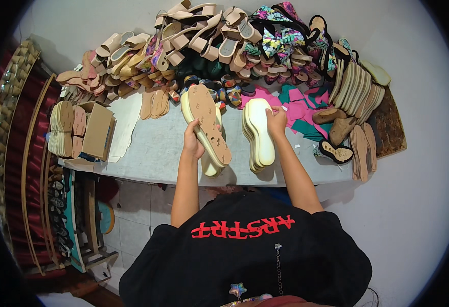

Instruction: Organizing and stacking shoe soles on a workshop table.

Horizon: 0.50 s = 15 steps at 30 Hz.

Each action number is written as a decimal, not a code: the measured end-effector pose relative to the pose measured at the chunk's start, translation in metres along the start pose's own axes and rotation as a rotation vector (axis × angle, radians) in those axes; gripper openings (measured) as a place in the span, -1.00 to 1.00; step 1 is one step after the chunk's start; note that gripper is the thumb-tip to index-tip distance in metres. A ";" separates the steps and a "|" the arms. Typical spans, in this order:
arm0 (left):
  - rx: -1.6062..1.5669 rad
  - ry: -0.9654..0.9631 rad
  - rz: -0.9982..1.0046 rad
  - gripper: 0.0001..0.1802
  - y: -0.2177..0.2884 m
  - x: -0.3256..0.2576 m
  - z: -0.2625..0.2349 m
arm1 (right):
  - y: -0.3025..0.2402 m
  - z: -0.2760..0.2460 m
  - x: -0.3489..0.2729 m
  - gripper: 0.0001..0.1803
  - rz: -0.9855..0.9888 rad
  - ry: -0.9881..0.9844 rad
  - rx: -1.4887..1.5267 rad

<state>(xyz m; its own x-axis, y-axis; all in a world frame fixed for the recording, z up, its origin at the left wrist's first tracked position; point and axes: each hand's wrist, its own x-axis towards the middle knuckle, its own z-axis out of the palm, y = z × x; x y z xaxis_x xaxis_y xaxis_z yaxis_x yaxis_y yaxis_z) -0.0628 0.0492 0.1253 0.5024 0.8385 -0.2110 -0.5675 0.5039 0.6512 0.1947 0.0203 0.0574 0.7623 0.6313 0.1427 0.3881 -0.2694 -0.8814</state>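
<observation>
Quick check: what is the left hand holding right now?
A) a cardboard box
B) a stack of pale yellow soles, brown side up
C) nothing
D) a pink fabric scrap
B: the left hand grips a tilted stack of pale yellow soles, its brown face upward, above the table.

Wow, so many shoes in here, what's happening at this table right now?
A person in a black shirt stands at a grey worktable handling shoe soles. The left hand holds up a tan-topped, cream-edged sole above a short pile of similar ones. The right hand rests on a stack of pale yellow soles. Heaps of beige and patterned sandals line the back of the table, with pink and teal cut scraps beside them.
</observation>
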 end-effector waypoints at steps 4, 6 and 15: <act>-0.008 -0.011 -0.019 -0.43 -0.004 0.004 -0.008 | 0.012 0.005 -0.001 -0.62 -0.026 0.006 -0.009; -0.010 -0.019 -0.028 -0.43 -0.005 0.004 -0.007 | 0.012 0.004 -0.005 -0.58 -0.055 0.010 -0.048; 0.001 0.018 -0.005 -0.45 -0.005 0.000 -0.001 | -0.028 -0.030 -0.058 -0.18 -0.047 -0.220 -0.488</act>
<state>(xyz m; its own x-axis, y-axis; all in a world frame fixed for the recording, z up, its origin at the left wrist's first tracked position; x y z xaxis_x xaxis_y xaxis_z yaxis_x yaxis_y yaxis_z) -0.0607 0.0468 0.1209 0.4934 0.8394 -0.2279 -0.5640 0.5082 0.6509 0.1547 -0.0307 0.0875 0.6318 0.7744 0.0327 0.6550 -0.5108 -0.5569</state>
